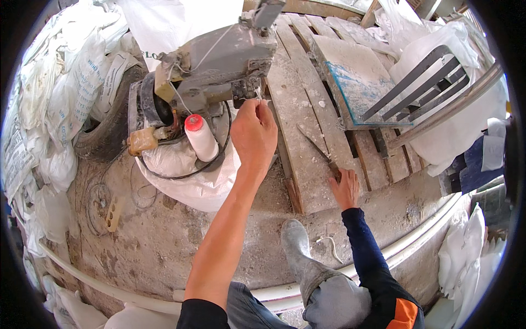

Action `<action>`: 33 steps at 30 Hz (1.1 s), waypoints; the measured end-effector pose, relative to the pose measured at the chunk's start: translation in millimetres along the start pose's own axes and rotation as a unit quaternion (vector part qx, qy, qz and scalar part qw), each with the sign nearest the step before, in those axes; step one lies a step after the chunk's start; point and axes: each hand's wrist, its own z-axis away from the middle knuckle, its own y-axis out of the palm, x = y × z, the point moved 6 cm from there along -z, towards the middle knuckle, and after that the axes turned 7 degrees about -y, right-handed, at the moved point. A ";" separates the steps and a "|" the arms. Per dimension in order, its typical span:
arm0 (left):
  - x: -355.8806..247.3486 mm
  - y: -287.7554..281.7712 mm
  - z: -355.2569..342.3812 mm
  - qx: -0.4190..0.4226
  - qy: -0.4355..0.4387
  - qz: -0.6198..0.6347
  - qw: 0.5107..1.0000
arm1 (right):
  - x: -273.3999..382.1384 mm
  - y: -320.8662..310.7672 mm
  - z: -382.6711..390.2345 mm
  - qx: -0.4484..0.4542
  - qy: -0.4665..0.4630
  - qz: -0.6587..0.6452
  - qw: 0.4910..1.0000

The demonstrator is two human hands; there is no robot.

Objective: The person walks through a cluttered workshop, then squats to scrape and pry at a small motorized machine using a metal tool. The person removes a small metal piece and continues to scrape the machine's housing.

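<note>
My left hand (255,130) is raised to the front end of a dusty grey bag-sewing machine (227,57). Its fingers pinch a short bit of white thread (259,94) just below the machine's head. Low over the wooden pallet, my right hand (346,188) grips a knife (315,143) by its handle, the narrow dark blade pointing away and to the left. Beside the machine stands a white thread cone (201,140) with a red top. A strand of thread runs over the machine's body.
The slatted pallet (301,88) carries a dusty board with blue edges (356,82) and a dark slatted chair back (422,90). White sacks (66,93) and a tyre (107,123) crowd the left. A power strip (114,213), loose cable and pale pipes (126,296) lie on the floor.
</note>
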 end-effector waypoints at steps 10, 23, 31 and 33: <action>13.7 9.6 9.8 0.014 -0.126 0.145 0.981 | -27.4 -56.4 -29.0 0.035 -0.008 -0.243 0.969; 12.0 20.0 14.9 -0.046 -0.053 0.143 0.987 | 179.2 -370.0 -93.9 0.114 -0.301 0.060 0.945; 10.9 17.2 11.4 -0.057 -0.032 0.115 0.991 | 206.8 -363.6 -103.6 0.058 -0.368 0.173 0.912; 9.8 17.4 9.2 -0.037 -0.054 0.116 0.991 | 205.4 -360.7 -105.3 0.049 -0.371 0.184 0.909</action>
